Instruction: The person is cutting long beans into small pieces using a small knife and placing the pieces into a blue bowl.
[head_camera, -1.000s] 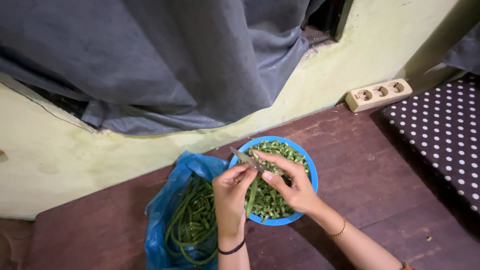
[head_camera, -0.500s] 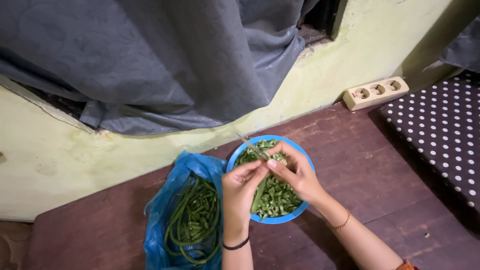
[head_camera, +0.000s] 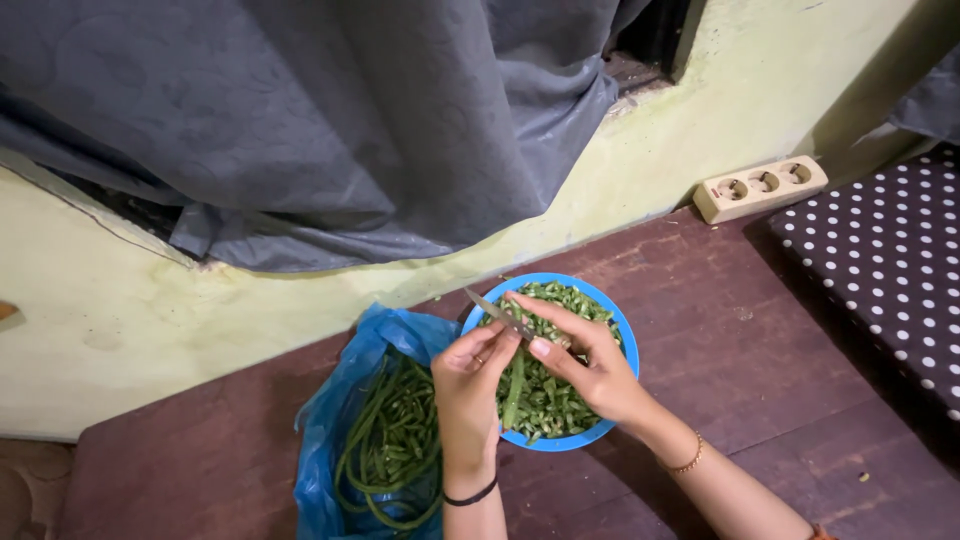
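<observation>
Fingers of my left hand (head_camera: 468, 385) pinch a long green bean (head_camera: 513, 385) upright over the blue bowl (head_camera: 623, 335); those of my right hand (head_camera: 585, 365) curl round a small knife (head_camera: 492, 309), its blade lying across the bean's top, close to my left fingertips. I judge a slip could nick them, or a cut piece could jump past the rim onto the dark wooden floor (head_camera: 760, 330) rather than among the chopped beans.
</observation>
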